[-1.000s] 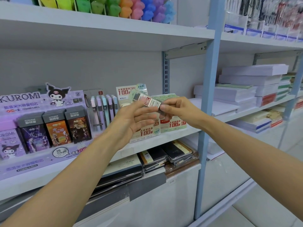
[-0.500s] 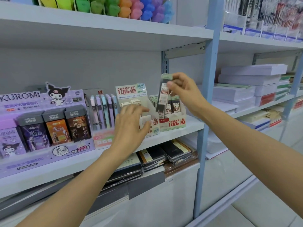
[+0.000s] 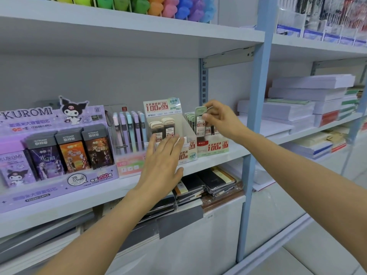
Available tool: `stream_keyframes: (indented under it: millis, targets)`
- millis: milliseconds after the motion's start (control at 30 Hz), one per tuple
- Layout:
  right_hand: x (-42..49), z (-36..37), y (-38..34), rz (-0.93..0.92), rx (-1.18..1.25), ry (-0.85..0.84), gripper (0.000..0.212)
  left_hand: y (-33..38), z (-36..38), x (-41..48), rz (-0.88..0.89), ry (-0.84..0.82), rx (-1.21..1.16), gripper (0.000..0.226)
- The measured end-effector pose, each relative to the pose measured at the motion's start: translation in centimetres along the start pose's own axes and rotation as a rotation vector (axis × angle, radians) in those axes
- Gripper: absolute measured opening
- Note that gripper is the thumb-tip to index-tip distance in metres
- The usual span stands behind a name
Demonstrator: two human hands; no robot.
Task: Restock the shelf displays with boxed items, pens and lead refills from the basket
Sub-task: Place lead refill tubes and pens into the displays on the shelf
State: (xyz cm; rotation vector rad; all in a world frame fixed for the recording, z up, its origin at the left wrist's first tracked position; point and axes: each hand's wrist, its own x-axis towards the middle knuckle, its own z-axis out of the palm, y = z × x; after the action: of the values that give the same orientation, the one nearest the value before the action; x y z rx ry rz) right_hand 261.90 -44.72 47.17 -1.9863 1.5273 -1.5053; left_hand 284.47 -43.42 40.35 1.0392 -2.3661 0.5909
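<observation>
Upright, lead case (image 3: 200, 120) pinched by right hand (image 3: 220, 121), left hand (image 3: 161, 162) spread flat

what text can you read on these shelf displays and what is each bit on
"KUROMI": header of the purple display.
"ULTRAMAN": grey tops of its dark boxes.
"2B 0.5mm", "200": its front.
"100", "2B 0.5": beige refill display's backboard.
"100", "2B 0.7": green refill display's front.
"HB": pink pen display.
Label on the refill case in the right hand, and fine print: too blurred.
</observation>
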Motion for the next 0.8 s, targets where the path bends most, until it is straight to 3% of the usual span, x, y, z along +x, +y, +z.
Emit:
stream_keyframes:
  millis: [133, 233, 333, 433, 533, 633, 700, 800]
  targets:
    - [-0.5, 0.8, 0.9, 0.018, -0.033, -0.059, 0.022, -0.1, 0.1, 0.0, 0.011, 0.01, 0.031, 0.077]
    - [-0.8, 1.8, 1.7, -0.009, -0.14, 0.028, 0.021, -0.1, 0.3, 0.0, 0.012, 0.018, 0.032, 0.078]
    - [-1.2, 2.7, 2.5, -0.054, -0.368, 0.135, 0.035, -0.1, 0.3, 0.0, 0.011, 0.022, 0.022, 0.078]
    - [-2.0, 3.0, 2.7, -0.025, -0.42, 0.089, 0.048, -0.1, 0.3, -0.4, 0.032, 0.039, -0.002, 0.077]
    - [-3.7, 3.2, 2.0, -0.184, -0.418, 0.153, 0.046, 0.4, 0.5, -1.9, 0.077, 0.172, -0.144, 0.067]
    - [-6.9, 4.6, 1.2, -0.385, -0.296, 0.207, 0.031, 1.1, 2.1, -5.0, 0.101, 0.366, -0.26, 0.044]
    - [-10.1, 6.9, 1.7, -0.405, -0.177, 0.117, 0.022, 1.6, 4.6, -8.3, 0.074, 0.368, -0.347, 0.033]
    - [-16.0, 12.0, 5.2, -0.324, -0.115, -0.141, 0.018, 2.6, 9.9, -15.5, -0.041, 0.141, -0.533, 0.025]
